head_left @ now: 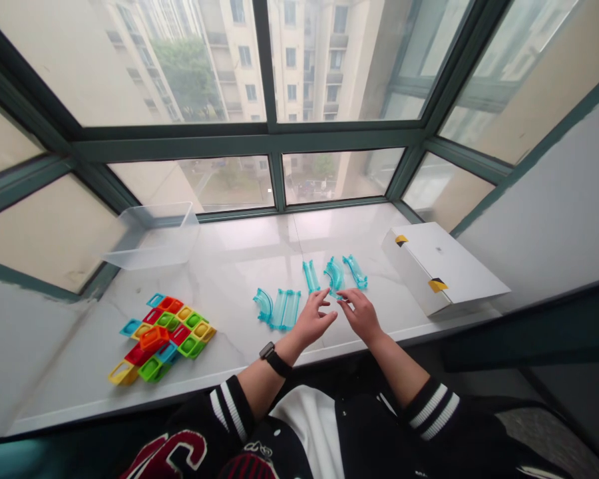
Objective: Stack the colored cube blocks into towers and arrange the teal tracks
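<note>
Right grip [363, 318] bunched at a curved turquoise piece [335, 271], left grip [313, 320] spread beside it

The person's right fingertips are drawn close together at the near end of the curved turquoise piece; whether they pinch it or only rest on it cannot be told. The left fingers are parted and nothing shows between them, the thumb pointing toward the right hand. With both hands meeting low over the pieces, the pose probably suits fine fingertip work, one hand ready to steady.

The curved turquoise piece lies on the surface [239, 243] in front of the person, between a narrow straight piece [310, 274] and a slanting piece [355, 272]. All three look like glossy, see-through plastic with raised edges. Their gaps perhaps leave room for fingers. Left of the hands sit a second curved piece [263, 305] and a ribbed flat group [285, 309], its straight strips lying side by side.

Farther left, red, yellow, green and blue blocks [195, 322] form a compact patch, an orange block [154, 338] resting on top. Behind them stands a frosted plastic bin [152, 258], and at the right a smooth white box [452, 263] with yellow-and-black tabs [437, 285]; both seem set aside to leave the middle for handwork. The surface is pale, shiny and faintly veined.
</note>
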Available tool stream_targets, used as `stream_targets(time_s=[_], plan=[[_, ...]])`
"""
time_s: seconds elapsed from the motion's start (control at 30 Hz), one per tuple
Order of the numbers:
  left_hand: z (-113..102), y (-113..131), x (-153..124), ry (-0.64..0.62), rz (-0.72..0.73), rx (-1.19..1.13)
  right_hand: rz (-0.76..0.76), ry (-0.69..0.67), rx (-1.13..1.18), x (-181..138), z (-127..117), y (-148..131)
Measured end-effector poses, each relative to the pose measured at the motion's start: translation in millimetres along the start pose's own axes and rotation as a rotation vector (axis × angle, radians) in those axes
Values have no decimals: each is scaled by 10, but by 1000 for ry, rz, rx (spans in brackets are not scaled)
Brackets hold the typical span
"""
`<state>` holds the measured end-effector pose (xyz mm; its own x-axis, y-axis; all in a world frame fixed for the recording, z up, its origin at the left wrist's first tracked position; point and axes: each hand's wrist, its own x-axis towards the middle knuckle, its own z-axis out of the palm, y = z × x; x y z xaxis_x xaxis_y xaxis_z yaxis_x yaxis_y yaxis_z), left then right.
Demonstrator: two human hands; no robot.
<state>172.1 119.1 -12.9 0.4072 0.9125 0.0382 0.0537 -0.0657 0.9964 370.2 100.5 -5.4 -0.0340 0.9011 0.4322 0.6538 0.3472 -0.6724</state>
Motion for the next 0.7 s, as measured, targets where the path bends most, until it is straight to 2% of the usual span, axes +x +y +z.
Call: stream_targets(time_s=[0.17,0.33,0.47,0.7], plan=[[116,-41,447,-32,-1,66,35,36,-57,284,-66,258],[176,-174,760,10,-35,102,87,55,-51,479,50,501],[175,-290,869,37,-65,87,125,48,-41,548,161,608],[174,-412,888,29,-91,90,133,23,-41,555,255,714]])
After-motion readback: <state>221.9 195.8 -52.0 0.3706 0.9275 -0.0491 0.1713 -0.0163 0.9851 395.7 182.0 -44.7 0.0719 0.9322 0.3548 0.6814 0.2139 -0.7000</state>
